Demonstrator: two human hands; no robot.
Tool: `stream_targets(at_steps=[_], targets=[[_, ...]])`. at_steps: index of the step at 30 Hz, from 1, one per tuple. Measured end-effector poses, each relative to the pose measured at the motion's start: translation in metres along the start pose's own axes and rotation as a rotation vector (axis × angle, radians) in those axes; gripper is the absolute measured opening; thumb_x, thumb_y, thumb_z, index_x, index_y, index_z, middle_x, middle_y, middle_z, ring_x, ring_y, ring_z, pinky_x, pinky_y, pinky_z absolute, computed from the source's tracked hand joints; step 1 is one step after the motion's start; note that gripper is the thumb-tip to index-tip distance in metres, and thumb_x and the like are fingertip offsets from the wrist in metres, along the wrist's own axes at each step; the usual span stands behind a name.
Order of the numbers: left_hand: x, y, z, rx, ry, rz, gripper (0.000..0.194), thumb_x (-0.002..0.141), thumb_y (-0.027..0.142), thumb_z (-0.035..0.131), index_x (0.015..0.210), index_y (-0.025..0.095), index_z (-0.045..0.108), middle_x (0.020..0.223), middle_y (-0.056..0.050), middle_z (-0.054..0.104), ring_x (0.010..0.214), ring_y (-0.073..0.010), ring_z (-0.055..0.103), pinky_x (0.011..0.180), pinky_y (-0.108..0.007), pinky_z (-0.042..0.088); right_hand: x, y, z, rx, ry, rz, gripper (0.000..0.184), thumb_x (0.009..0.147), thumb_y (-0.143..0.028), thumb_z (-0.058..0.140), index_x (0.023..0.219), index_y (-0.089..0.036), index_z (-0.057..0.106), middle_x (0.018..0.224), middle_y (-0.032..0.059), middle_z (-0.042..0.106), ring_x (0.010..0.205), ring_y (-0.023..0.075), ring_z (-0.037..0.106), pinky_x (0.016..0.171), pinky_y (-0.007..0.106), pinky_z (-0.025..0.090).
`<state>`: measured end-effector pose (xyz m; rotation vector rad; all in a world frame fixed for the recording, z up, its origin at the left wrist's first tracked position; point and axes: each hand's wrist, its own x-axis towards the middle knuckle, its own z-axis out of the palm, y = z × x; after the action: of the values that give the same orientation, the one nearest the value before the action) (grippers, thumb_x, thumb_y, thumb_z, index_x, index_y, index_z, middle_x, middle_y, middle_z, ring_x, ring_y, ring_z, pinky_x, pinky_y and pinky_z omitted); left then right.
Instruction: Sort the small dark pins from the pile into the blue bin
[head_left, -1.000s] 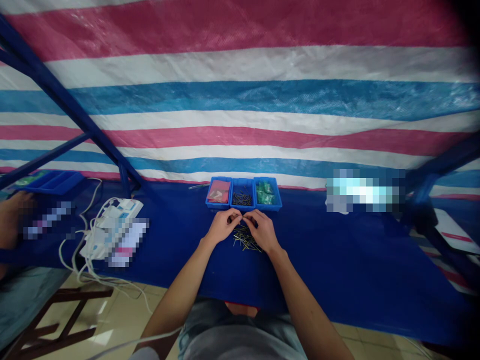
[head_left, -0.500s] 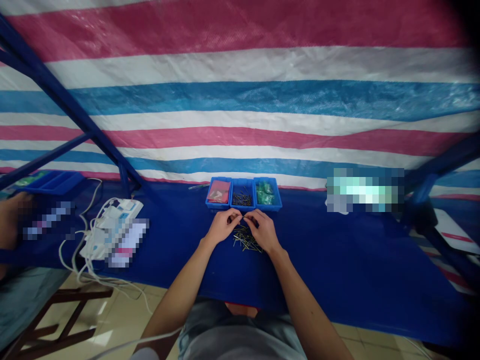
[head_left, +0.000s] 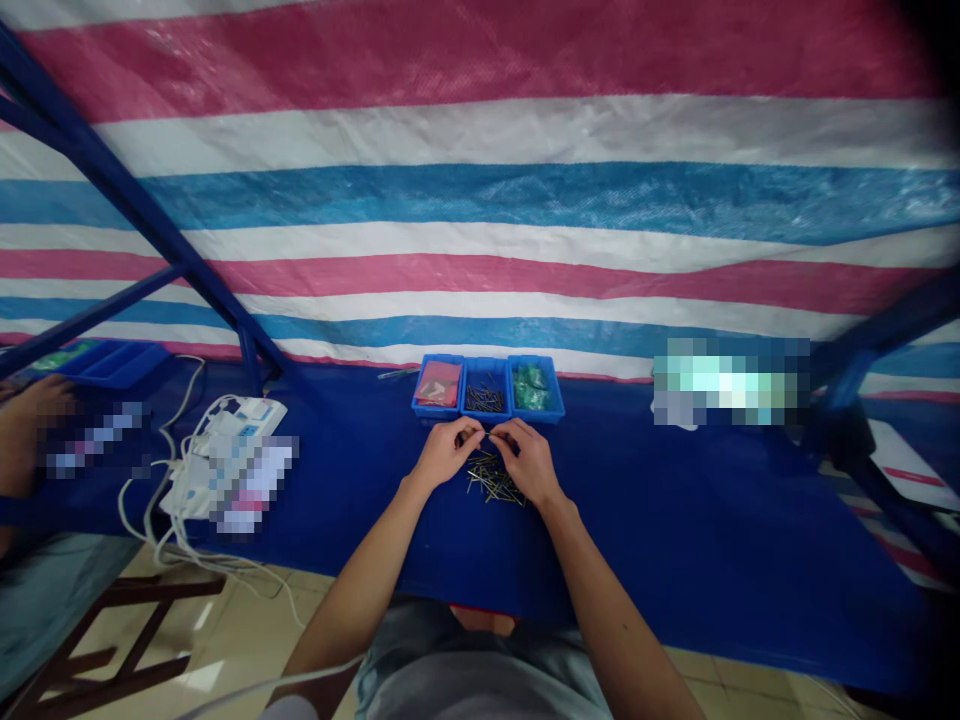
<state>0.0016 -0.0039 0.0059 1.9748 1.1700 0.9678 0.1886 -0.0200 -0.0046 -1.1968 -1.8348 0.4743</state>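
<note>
My left hand (head_left: 444, 452) and my right hand (head_left: 529, 460) meet over a loose pile of thin metal pins (head_left: 491, 480) on the blue table cover (head_left: 675, 520). Both hands pinch the ends of one thin pin between thumb and fingers, just above the pile. Behind the hands stand three small blue bins in a row: the left bin (head_left: 437, 385) holds a red bag, the middle bin (head_left: 484, 391) holds dark pins, the right bin (head_left: 535, 388) holds green parts.
A white device with tangled white cables (head_left: 225, 455) lies at the left. Another person's hand (head_left: 30, 430) rests at the far left by a blue tray (head_left: 105, 362). A striped tarp (head_left: 480, 200) hangs behind. Blue frame bars (head_left: 150, 240) slant at the left.
</note>
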Motion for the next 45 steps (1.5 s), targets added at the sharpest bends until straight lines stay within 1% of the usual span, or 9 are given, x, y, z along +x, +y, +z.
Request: stream_targets(at_steps=[6, 11, 20, 27, 35, 40, 45], targets=[[-0.0001, -0.0002, 0.0001, -0.005, 0.0, 0.002, 0.021, 0.096, 0.034, 0.055, 0.096, 0.017, 0.067, 0.073, -0.001, 0.071, 0.063, -0.0127, 0.062, 0.061, -0.022, 0.041, 0.0006, -0.0005, -0.001, -0.004, 0.004, -0.002, 0.011, 0.095, -0.024, 0.055, 0.09, -0.023, 0.065, 0.088, 0.0036, 0.065, 0.074, 0.0184, 0.056, 0.073, 0.031, 0.045], [-0.0003, -0.0017, 0.0004, -0.006, 0.0, -0.01, 0.025, 0.096, 0.038, 0.054, 0.096, 0.017, 0.067, 0.073, -0.001, 0.071, 0.063, -0.013, 0.062, 0.061, -0.022, 0.041, 0.0008, -0.0005, -0.0017, -0.003, 0.006, 0.006, 0.012, 0.095, -0.024, 0.055, 0.09, -0.023, 0.065, 0.089, 0.0037, 0.065, 0.075, 0.0185, 0.057, 0.073, 0.031, 0.046], [0.0001, 0.001, -0.0003, -0.016, 0.007, 0.001, 0.022, 0.096, 0.034, 0.054, 0.096, 0.017, 0.067, 0.072, -0.001, 0.071, 0.063, -0.0124, 0.062, 0.061, -0.022, 0.041, 0.0014, 0.0005, -0.0026, 0.007, 0.018, 0.007, 0.014, 0.096, -0.025, 0.053, 0.09, -0.023, 0.066, 0.09, 0.0044, 0.066, 0.078, 0.0193, 0.059, 0.073, 0.032, 0.047], [-0.0001, 0.0028, -0.001, -0.009, 0.01, -0.012, 0.023, 0.096, 0.036, 0.054, 0.096, 0.017, 0.067, 0.072, -0.001, 0.072, 0.063, -0.0127, 0.062, 0.061, -0.022, 0.042, 0.0018, 0.002, -0.0036, 0.024, 0.029, 0.003, 0.015, 0.096, -0.027, 0.053, 0.089, -0.023, 0.066, 0.09, 0.0053, 0.067, 0.081, 0.0203, 0.061, 0.075, 0.033, 0.048], [0.0, -0.0018, 0.0001, -0.016, 0.004, -0.008, 0.023, 0.097, 0.036, 0.053, 0.096, 0.017, 0.067, 0.073, -0.001, 0.071, 0.062, -0.012, 0.061, 0.061, -0.021, 0.041, 0.0015, 0.0032, -0.0047, 0.009, 0.023, 0.013, 0.013, 0.095, -0.025, 0.054, 0.089, -0.023, 0.066, 0.089, 0.0041, 0.066, 0.078, 0.0191, 0.06, 0.073, 0.031, 0.047], [-0.0002, -0.0023, 0.0, -0.025, 0.002, -0.029, 0.026, 0.096, 0.039, 0.053, 0.096, 0.017, 0.067, 0.073, -0.002, 0.071, 0.063, -0.0129, 0.061, 0.061, -0.022, 0.041, 0.001, 0.003, -0.0033, 0.029, 0.027, 0.007, 0.013, 0.096, -0.026, 0.054, 0.09, -0.023, 0.065, 0.089, 0.0046, 0.066, 0.079, 0.0197, 0.06, 0.075, 0.032, 0.048], [-0.0002, -0.0011, -0.0011, -0.04, 0.002, -0.014, 0.025, 0.096, 0.038, 0.053, 0.094, 0.016, 0.066, 0.073, -0.002, 0.071, 0.062, -0.0124, 0.061, 0.06, -0.022, 0.041, 0.0006, 0.0026, -0.0011, 0.051, 0.026, 0.001, 0.013, 0.096, -0.025, 0.054, 0.089, -0.023, 0.065, 0.089, 0.0048, 0.066, 0.081, 0.0199, 0.061, 0.074, 0.032, 0.048]])
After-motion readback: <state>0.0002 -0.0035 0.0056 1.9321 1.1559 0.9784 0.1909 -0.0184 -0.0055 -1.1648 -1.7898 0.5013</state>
